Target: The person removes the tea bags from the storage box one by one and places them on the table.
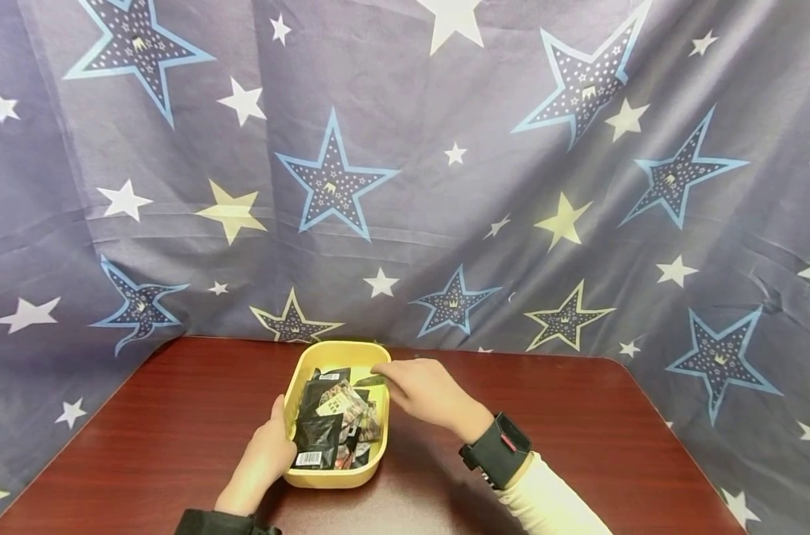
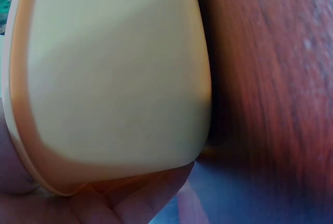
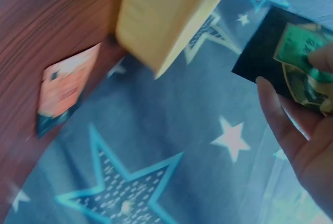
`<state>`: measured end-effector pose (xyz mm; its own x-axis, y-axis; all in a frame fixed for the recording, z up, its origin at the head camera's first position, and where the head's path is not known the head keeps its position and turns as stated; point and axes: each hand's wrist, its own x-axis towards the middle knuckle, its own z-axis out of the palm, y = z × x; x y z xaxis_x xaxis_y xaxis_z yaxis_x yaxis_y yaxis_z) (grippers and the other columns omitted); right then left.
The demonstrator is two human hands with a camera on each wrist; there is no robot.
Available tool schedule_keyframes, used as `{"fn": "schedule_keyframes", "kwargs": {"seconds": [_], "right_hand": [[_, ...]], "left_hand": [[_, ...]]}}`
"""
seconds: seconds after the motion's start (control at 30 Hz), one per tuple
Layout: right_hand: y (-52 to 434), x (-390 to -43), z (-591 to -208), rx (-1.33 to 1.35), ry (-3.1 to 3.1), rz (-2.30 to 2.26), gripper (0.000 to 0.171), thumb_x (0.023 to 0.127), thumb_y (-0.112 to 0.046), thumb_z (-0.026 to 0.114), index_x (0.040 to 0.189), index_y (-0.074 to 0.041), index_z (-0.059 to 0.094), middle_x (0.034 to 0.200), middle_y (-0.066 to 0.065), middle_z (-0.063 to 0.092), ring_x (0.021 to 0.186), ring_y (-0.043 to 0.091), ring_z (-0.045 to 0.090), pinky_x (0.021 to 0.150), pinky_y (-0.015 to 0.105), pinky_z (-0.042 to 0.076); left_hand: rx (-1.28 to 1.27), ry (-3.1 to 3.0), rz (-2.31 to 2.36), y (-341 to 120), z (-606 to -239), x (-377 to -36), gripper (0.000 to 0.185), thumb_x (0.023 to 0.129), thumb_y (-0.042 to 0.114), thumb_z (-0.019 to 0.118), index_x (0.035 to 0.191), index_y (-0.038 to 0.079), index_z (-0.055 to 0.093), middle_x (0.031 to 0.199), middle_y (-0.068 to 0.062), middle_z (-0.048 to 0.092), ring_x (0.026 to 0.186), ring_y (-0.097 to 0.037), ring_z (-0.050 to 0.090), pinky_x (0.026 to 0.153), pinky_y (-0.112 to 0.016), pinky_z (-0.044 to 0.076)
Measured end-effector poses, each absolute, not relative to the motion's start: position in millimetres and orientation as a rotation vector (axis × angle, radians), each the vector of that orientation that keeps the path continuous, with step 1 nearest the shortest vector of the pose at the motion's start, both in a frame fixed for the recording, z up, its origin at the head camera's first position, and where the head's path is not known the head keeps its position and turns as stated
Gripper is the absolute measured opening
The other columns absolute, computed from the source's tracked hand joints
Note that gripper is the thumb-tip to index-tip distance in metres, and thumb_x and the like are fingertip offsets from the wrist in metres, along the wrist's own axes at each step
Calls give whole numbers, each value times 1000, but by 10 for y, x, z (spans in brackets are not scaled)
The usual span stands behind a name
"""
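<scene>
Two hands work at one yellow tub set near the middle of a dark red wooden table. The left hand wraps the tub's left wall, thumb at the rim, fingers curled beneath the rounded corner; the left wrist view shows the smooth, matte plastic wall resting against the palm. This hold appears to brace the tub against sliding on the glossy tabletop.

The right hand reaches over the tub's far right rim and pinches a small green-and-black sachet between thumb and fingertips, lifted clear of the pile. The sachet looks like thin, crinkled foil film.

Inside the tub lies a loose heap of flat packets, mostly black, some with white barcode labels, overlapping at random angles.

A star-printed purple cloth hangs behind the table, soft and creased. In the right wrist view, an orange card shows at the table edge; its nature is unclear.
</scene>
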<state>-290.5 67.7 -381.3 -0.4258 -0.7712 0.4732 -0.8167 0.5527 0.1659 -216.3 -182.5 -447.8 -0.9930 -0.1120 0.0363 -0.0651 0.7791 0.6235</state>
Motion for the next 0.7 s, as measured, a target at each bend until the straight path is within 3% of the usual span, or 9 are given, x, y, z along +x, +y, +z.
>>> {"fn": "schedule_keyframes", "kwargs": {"seconds": [0.17,0.37,0.5,0.7], "right_hand": [[904,-3058,-3919,1144,-2339,195,21,87,-21,61,107,-20,55,77,-12,61,60,2,51,55,23,44],[1192,-3313,-4098,977,-2589,431,8,82,-18,65,88,-18,60,75,-9,57,65,6,48,60,25,41],[1431,-3525,-4240,792,-2712,699,16,79,-14,68,94,-10,65,80,1,64,69,11,53,64,28,43],[1816,-3711,-4338,469,-2839,1149,28,78,-3,65,106,0,63,77,10,64,56,15,57,52,39,52]], "left_hand": [[135,-2900,-992,-1815,-4504,-2180,78,69,-7,48,138,-17,13,97,-40,57,79,-37,60,66,-48,46],[158,-2914,-993,-1851,-4521,-2174,79,69,-7,49,139,-16,12,100,-40,57,81,-38,61,66,-48,46],[168,-2910,-985,-1872,-4536,-2172,79,69,-7,48,138,-16,13,101,-40,56,82,-39,61,67,-49,46],[165,-2894,-987,-1823,-4519,-2180,77,69,-7,47,138,-15,14,98,-39,57,79,-38,60,65,-49,45]]}}
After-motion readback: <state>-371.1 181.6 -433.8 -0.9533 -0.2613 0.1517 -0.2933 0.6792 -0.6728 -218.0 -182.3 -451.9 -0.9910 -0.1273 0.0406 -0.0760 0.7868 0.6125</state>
